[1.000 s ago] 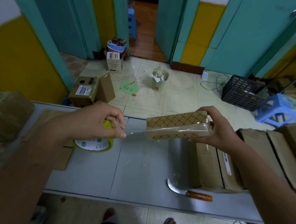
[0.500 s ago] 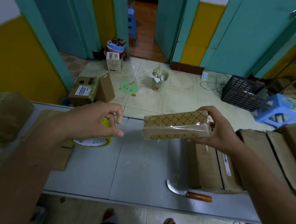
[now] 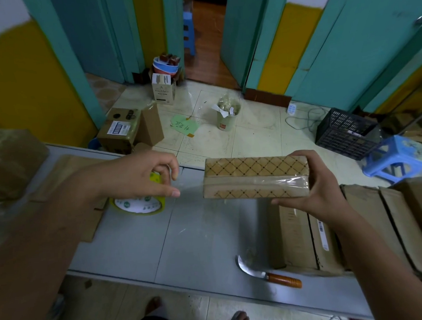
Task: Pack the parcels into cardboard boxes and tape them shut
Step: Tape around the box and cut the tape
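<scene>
Leftward of the patterned cardboard box (image 3: 254, 167), the left hand (image 3: 142, 178) hung with fingers curled, thumb and forefinger pinching the free end of a clear tape strip (image 3: 190, 187). Below that hand, also left of the box, a yellow-rimmed tape roll (image 3: 138, 206) appeared to rest on the grey table (image 3: 184, 239); contact could not be confirmed. The strip ran taut from the fingertips to the box's left end and continued along its central seam. The box itself was held in the air above the table, long side level. Below the box, near the table's front edge, lay a curved knife (image 3: 267, 274) with a wooden handle. At the box's right end, the right hand (image 3: 314, 186) clasped it, fingers over the top and thumb underneath. Right of and below the box, flat cartons (image 3: 355, 225) were stacked on the table.

Handling, as judged: the box looked light and stiff, since one hand carried it. It is best gripped on bare cardboard at the short end, clear of the slick taped seam. The strip is thin and sticky, so slack would let it fold onto itself.
</scene>
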`<state>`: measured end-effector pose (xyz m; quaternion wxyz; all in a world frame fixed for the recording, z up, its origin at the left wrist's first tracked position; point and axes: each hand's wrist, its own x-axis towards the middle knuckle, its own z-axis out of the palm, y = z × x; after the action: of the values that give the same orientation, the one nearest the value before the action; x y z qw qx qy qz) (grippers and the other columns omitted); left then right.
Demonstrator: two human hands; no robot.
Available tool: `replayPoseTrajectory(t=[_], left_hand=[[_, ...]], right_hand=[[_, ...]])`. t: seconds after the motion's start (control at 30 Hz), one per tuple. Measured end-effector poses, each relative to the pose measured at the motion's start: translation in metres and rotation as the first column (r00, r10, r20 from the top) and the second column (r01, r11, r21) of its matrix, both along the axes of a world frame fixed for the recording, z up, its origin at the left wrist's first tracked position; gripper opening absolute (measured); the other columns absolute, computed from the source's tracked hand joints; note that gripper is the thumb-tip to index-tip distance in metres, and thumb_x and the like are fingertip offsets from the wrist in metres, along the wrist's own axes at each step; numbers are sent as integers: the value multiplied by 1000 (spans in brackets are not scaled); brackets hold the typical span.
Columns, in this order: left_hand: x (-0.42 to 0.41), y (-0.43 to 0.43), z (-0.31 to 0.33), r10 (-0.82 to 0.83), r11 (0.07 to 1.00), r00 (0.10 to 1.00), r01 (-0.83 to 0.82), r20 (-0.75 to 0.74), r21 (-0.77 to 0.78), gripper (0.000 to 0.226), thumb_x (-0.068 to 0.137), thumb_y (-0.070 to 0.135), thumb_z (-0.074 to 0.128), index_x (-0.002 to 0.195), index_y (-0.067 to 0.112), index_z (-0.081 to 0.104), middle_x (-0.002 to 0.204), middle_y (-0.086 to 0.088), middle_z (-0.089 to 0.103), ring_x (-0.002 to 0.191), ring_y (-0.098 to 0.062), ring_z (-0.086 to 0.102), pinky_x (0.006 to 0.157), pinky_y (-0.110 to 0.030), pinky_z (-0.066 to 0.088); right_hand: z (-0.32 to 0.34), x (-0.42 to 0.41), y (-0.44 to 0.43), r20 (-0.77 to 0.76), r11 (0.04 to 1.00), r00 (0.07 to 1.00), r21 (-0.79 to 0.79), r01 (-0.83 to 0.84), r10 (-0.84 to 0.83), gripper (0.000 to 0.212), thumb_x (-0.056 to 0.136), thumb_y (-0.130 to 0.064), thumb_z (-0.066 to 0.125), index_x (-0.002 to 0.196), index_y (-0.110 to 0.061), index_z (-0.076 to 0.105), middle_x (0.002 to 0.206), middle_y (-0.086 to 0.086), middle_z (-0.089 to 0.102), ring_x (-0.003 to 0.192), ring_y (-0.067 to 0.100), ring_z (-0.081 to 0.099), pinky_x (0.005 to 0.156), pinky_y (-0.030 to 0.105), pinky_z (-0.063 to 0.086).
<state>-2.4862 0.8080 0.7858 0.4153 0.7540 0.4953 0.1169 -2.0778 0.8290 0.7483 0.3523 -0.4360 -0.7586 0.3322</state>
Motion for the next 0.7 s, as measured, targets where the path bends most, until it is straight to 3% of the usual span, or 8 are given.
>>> replayPoseTrajectory(t=[0.13, 0.3, 0.43, 0.57, 0.7], left_hand=[[3, -3, 3, -10, 1000, 999, 10, 38, -15, 26, 78, 52, 82, 90, 47, 60, 87, 8, 76, 85, -13, 73, 87, -44, 58], [5, -4, 6, -16, 1000, 999, 17, 47, -23, 29, 76, 54, 83, 93, 44, 62, 91, 8, 77, 86, -23, 74, 88, -54, 58], [5, -5, 11, -16, 999, 999, 18, 47, -29, 30, 76, 57, 82, 94, 45, 61, 91, 9, 77, 86, -23, 74, 87, -55, 58], [2, -10, 17, -51, 998, 998, 52, 38, -26, 32, 77, 60, 81, 94, 44, 60, 89, 8, 76, 83, -29, 73, 84, -59, 58], [3, -14, 23, -79, 996, 996, 80, 30, -30, 30, 78, 55, 82, 94, 44, 59, 87, 9, 76, 83, -29, 72, 84, -60, 57]], right_hand=[[1, 2, -4, -17, 1000, 1000, 24, 16, -16, 90, 55, -14, 98, 131, -11, 50, 120, -20, 61, 115, 10, 64, 89, 16, 54], [4, 4, -11, -34, 1000, 999, 6, 4, -4, 90, 55, -16, 97, 131, -11, 49, 118, -18, 62, 113, 14, 65, 91, 22, 56], [4, 5, -18, -28, 999, 1000, -41, 11, -12, 89, 55, -17, 96, 130, -18, 50, 119, -17, 63, 114, 13, 66, 91, 24, 58], [3, 7, -23, 17, 997, 1000, -74, 17, -16, 89, 55, -30, 96, 131, -29, 50, 125, -18, 63, 115, 12, 66, 92, 28, 60], [3, 12, -27, 34, 995, 999, -97, 22, -19, 92, 58, -43, 97, 134, -24, 50, 128, -16, 61, 120, 12, 64, 94, 27, 58]])
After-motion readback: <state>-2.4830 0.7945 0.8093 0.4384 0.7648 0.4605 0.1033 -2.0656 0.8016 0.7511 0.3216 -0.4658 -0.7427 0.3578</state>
